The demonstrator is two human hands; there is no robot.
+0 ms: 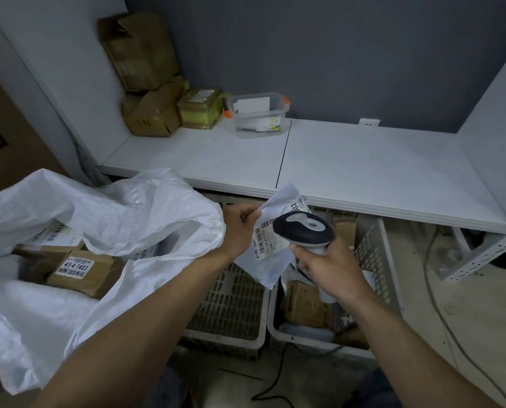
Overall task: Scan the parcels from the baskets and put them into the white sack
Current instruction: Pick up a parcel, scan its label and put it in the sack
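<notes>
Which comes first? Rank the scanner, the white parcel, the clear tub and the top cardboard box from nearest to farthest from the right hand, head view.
1. scanner, gripped in the right hand.
2. white parcel, just left, held by the left hand.
3. clear tub, back of the shelf.
4. top cardboard box, far left corner.

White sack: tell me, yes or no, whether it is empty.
No, the white sack holds labelled cardboard boxes, visible through its open mouth.
</notes>
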